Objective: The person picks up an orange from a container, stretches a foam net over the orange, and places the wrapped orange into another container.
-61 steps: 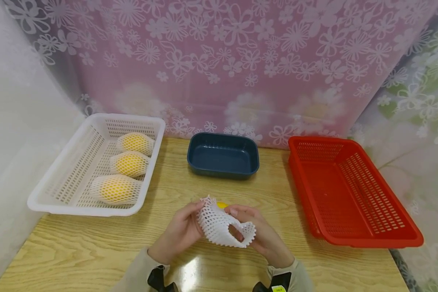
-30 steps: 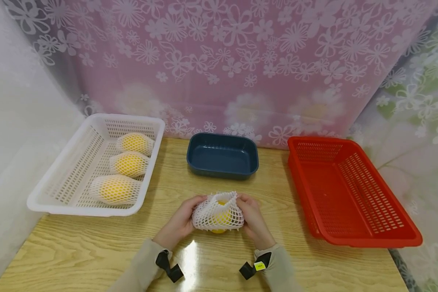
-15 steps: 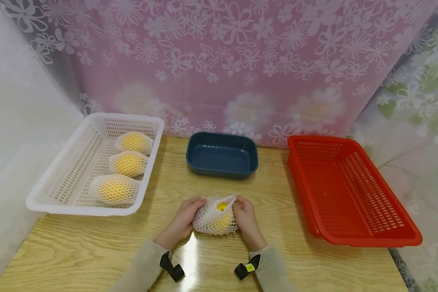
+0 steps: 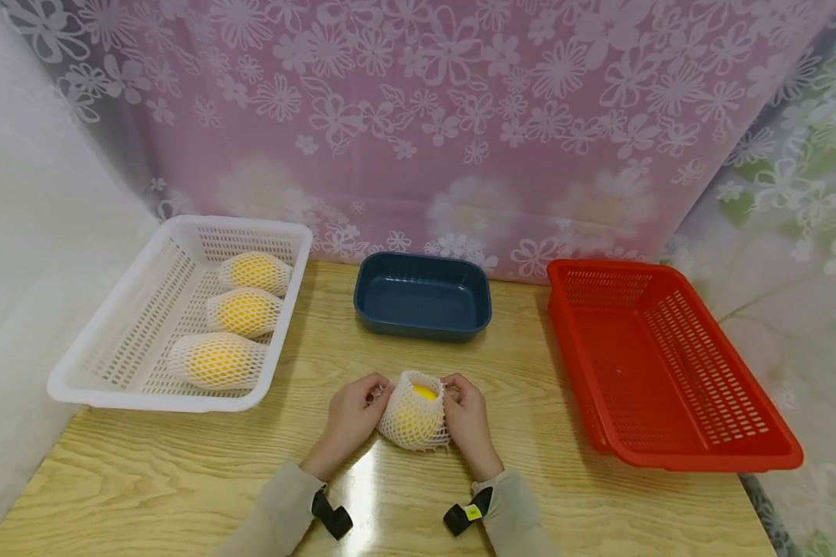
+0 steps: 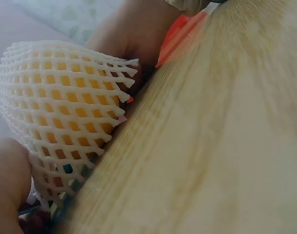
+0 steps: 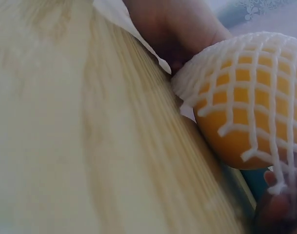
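A yellow fruit [image 4: 425,393] sits inside a white foam net sleeve [image 4: 412,425] at the front middle of the table. Its top shows through the sleeve's upper opening. My left hand [image 4: 355,411] pinches the sleeve's left side between thumb and fingers. On the opposite side, my right hand [image 4: 468,422] pinches the net edge. The right wrist view shows the orange-yellow skin of the fruit [image 6: 219,146] bare below the net's loose strands. In the left wrist view the net [image 5: 50,83] covers most of it. Some fingertips are hidden behind the sleeve.
A white basket [image 4: 174,401] at left holds three netted yellow fruits [image 4: 219,363]. Behind my hands stands a dark blue bin [image 4: 421,331]. A red basket [image 4: 658,379] is at right, on the wooden table [image 4: 146,480]. A pink floral curtain [image 4: 418,155] hangs behind.
The sleeve, loose beside the fruit at first, now surrounds it. Both hands have shifted their grip to its sides, and its opening now faces up. Baskets and bin stay put.
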`<state>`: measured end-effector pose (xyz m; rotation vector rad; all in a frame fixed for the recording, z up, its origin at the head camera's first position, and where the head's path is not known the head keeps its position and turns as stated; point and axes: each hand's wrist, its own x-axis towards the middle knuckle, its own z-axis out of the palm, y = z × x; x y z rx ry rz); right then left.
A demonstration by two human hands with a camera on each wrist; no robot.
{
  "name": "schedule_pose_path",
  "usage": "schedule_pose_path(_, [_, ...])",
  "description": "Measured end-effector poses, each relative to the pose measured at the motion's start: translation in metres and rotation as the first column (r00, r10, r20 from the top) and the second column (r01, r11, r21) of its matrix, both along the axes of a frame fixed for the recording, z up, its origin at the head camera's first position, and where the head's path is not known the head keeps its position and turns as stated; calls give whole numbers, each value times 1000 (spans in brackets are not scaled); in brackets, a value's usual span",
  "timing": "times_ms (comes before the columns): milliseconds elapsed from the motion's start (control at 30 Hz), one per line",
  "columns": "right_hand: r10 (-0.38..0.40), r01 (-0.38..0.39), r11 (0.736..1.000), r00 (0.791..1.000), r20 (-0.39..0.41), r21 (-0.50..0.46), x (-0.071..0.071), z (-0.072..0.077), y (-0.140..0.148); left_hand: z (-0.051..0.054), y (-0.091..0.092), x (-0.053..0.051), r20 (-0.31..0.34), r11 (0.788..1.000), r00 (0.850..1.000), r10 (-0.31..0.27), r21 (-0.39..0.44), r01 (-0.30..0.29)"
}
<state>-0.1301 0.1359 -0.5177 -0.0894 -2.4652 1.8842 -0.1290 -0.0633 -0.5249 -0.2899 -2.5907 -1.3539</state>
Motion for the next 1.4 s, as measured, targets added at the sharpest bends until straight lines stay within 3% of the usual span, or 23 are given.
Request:
schedule_pose_path(100, [-12,12,1000,1000,-12,24,1,0,0,-4,-2,0,-77,994,997,-14,-109,6])
schedule_pose_path(200, [-22,24,999,999,-39,43,2,0,-1,-8,-3,-2,-133,991,990,-37,-136,19])
schedule_pose_path(267, [-28,31,998,998,-59,55,2,-1,-1,-11,-4,-3,-179,994,982,-55,-106,36])
schedule_pose_path(367, [-45,49,997,996,-80,54,3,-3,-2,-12,-5,-5,-242,991,964,-111,47,126])
schedule_pose_path(433, [-52,56,997,995,-87,48,3,-4,-2,-11,-6,-4,-250,955,947,-200,165,245])
schedule_pose_path(500, [-59,63,997,994,-95,36,3,-5,-3,-9,-6,-1,-220,886,919,-329,265,380])
schedule_pose_path(600, [-54,59,997,992,-116,41,4,-7,-3,-8,-4,3,-121,800,849,-514,289,525])
schedule_pose_path(667, [-56,66,995,990,-132,73,5,-7,-3,-8,-1,5,-63,772,812,-581,274,573])
schedule_pose_path(700, [-56,70,993,988,-142,97,5,-8,-3,-9,0,6,-44,771,803,-594,256,584])
schedule_pose_path(900, [-58,102,963,982,-177,251,6,-6,-2,-7,0,5,-7,783,798,-603,189,593])
schedule_pose_path(1033, [-42,105,937,981,-190,333,5,-5,-1,-4,-3,4,53,781,785,-617,162,603])
schedule_pose_path(1133, [-31,131,885,974,-223,447,6,-5,-1,-4,-6,3,87,796,792,-605,101,597])
schedule_pose_path(1300, [6,165,764,965,-262,623,8,-4,0,-4,-9,4,135,824,814,-564,29,566])
schedule_pose_path(1400, [20,171,732,962,-271,660,9,-5,0,-5,-9,5,133,839,830,-542,20,544])
